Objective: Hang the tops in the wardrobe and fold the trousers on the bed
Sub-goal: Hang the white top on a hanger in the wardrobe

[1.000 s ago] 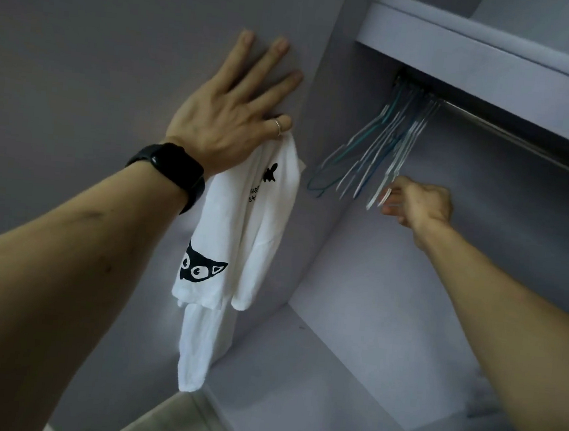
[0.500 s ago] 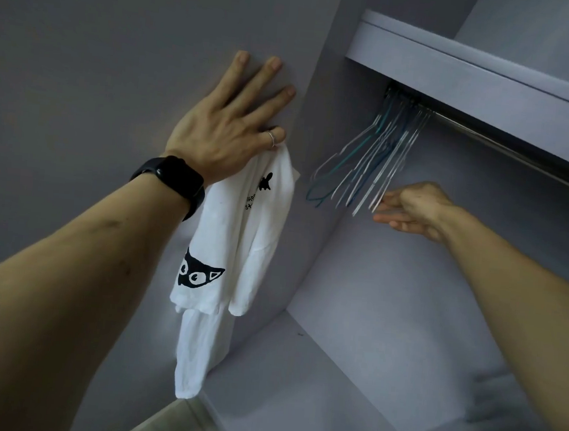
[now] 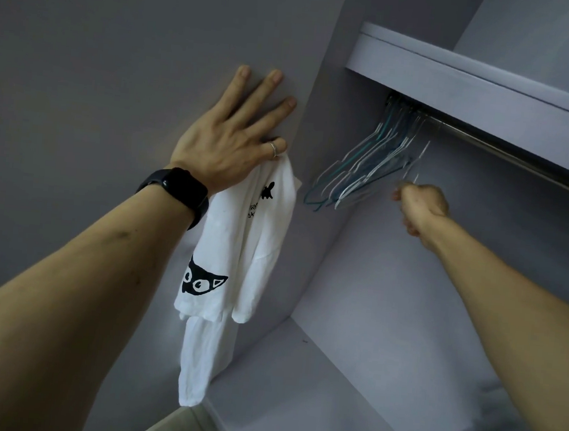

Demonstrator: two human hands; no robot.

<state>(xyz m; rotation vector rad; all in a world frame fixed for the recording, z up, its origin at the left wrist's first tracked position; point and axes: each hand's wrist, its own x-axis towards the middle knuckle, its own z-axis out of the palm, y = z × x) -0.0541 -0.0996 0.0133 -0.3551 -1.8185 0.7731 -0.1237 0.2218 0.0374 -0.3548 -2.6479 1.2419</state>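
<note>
A white T-shirt (image 3: 239,245) with black cat prints hangs down from under my left hand (image 3: 231,135). That hand lies flat against the grey wardrobe side panel (image 3: 117,63), fingers spread; the shirt's top is caught at the ringed finger, and the thumb is hidden. Several thin wire hangers (image 3: 359,170), teal and white, hang bunched at the left end of the metal rail (image 3: 509,149). My right hand (image 3: 421,203) is curled into a fist just right of the bunch, gripping the bottom of one pale hanger (image 3: 417,161), which stands slightly apart from the others and looks blurred.
A grey shelf (image 3: 477,84) runs above the rail. The wardrobe's back wall (image 3: 405,312) and a lower shelf (image 3: 295,388) lie below. A pale folded cloth (image 3: 516,424) is dimly seen at the lower right. A strip of light floor (image 3: 171,429) shows at the bottom.
My right hand went from loosely open beside the hangers to curled around one hanger, which now sits apart from the bunch. My left hand and the shirt have stayed in place.
</note>
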